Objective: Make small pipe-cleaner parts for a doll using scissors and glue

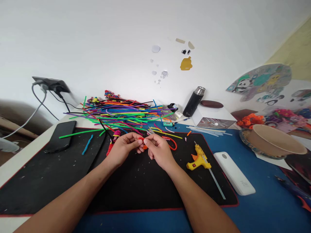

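Note:
My left hand and my right hand meet above the black mat, fingertips pinched together on a red-orange pipe cleaner. Its free end curves off to the right onto the mat. Both hands are closed in a pinch around the coiled end of it. Just behind my left hand lies a small figure wound from red, pink and yellow pipe cleaners.
A big heap of coloured pipe cleaners fills the back of the table. A yellow glue gun, a white power bank, a black phone, a dark flask and a brown bowl lie around.

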